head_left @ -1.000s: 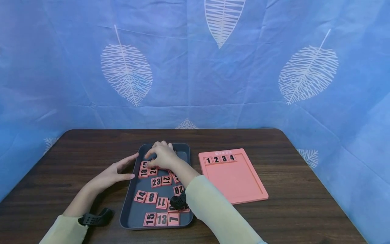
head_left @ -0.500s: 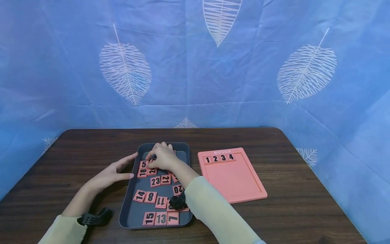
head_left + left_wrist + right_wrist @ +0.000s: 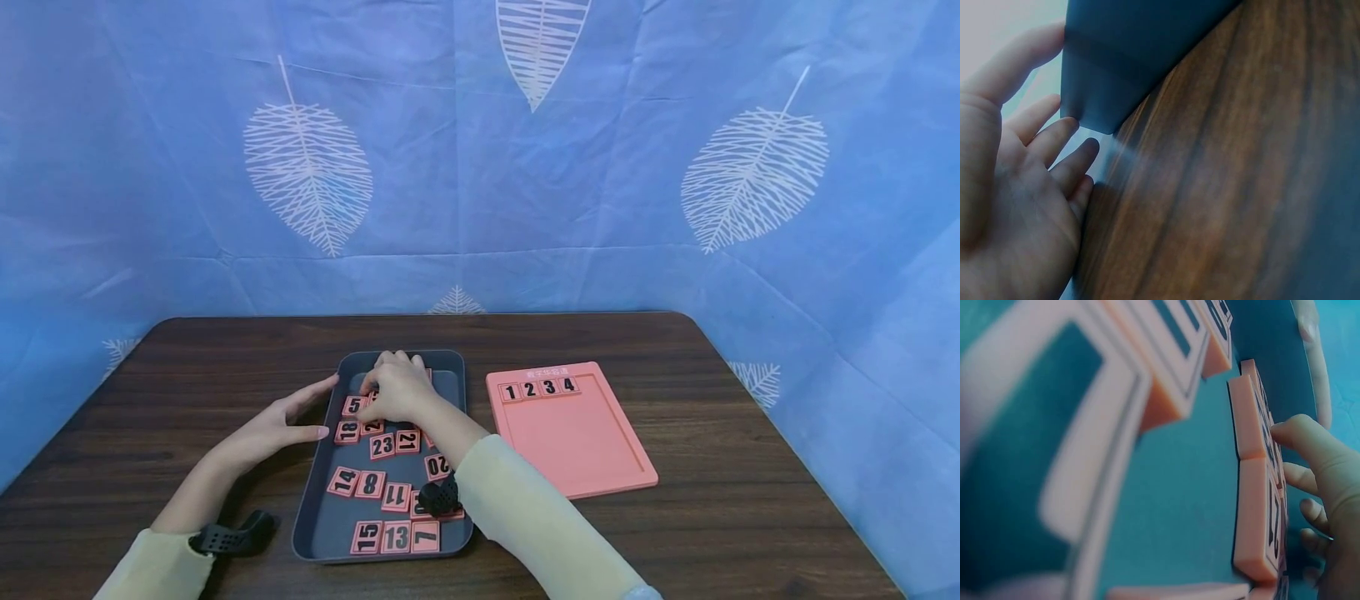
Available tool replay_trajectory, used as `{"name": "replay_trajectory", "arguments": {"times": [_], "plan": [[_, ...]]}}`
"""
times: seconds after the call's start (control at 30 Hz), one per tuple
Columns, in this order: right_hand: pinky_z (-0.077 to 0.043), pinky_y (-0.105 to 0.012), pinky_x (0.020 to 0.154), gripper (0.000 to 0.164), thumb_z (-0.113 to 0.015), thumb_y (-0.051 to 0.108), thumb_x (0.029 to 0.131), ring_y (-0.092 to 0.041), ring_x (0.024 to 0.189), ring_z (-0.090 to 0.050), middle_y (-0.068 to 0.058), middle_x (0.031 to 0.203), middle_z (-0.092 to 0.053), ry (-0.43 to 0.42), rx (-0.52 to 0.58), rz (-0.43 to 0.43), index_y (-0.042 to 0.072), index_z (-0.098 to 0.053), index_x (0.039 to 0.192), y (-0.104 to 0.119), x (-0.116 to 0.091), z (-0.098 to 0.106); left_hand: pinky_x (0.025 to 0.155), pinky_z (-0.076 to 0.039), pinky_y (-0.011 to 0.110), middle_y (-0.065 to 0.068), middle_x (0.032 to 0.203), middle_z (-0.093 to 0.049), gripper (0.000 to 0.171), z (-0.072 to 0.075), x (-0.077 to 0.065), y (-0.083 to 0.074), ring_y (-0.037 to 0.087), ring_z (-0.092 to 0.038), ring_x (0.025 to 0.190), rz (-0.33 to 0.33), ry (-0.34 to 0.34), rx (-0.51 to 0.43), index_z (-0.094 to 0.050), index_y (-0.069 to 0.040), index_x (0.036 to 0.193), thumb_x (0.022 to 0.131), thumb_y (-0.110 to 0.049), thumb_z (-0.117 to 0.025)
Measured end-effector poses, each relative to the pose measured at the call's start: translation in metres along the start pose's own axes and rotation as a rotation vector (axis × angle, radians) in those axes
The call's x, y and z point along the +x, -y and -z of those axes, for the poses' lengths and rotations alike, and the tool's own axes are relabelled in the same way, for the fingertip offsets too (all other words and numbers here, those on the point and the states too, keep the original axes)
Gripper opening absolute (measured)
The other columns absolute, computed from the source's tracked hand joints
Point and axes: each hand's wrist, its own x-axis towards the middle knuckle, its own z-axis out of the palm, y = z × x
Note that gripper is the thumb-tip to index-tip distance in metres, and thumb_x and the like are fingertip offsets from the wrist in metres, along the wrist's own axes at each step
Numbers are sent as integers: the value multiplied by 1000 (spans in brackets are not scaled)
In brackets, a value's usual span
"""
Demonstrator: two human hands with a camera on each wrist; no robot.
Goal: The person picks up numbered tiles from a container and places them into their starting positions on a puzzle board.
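The tray (image 3: 330, 517) is dark grey with low sides, and the left hand (image 3: 276, 429) touches its edge. Flat pink squares with black numbers lie scattered in it. The 5 (image 3: 355, 406) stands the right way up, and the 18 (image 3: 347, 432) lies sideways below it. The thumb of the right hand (image 3: 401, 390) touches a square near them. Lower down, the 15 (image 3: 367, 537), 13 (image 3: 396, 537) and 7 (image 3: 425, 537) make a row. Right of the tray, the pink board (image 3: 576, 442) has 1 (image 3: 511, 392), 2 (image 3: 530, 390), 3 (image 3: 550, 387) and 4 (image 3: 569, 386) along its top.
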Motion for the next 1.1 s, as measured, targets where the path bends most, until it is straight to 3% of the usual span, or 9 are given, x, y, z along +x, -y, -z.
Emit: {"name": "replay_trajectory", "arguments": {"times": [0.27, 0.6, 0.77, 1.1], "plan": [[-29, -30, 74, 20, -77, 51, 76, -10, 88, -38, 11, 97, -46, -15, -3, -12, 33, -69, 75, 2, -2, 1, 99, -14, 73, 19, 157, -15, 73, 0, -1, 0, 48, -7, 140, 3, -9, 0, -23, -13, 153, 93, -19, -64], [-33, -28, 79, 18, -78, 46, 77, -10, 98, -43, 9, 108, -52, 1, -60, 104, 30, -72, 78, 3, -10, 10, 99, -16, 73, 19, 156, -15, 72, -4, -2, 3, 48, -7, 139, 0, -12, -5, -24, -13, 153, 93, -18, -64], [-35, -32, 88, 20, -77, 48, 77, -12, 103, -44, 7, 112, -52, -5, -95, 161, 29, -74, 83, 7, -17, 21, 99, -15, 73, 19, 156, -16, 72, -4, -2, 1, 48, -7, 140, 6, -19, 3, -24, -13, 153, 93, -19, -64], [-33, -30, 86, 21, -78, 42, 77, -11, 100, -41, 8, 109, -49, -96, -45, 234, 27, -76, 91, 4, -39, 51, 99, -16, 73, 20, 156, -17, 73, -3, -1, 0, 47, -8, 139, 8, -19, 3, -24, -12, 153, 93, -19, -65]]}}
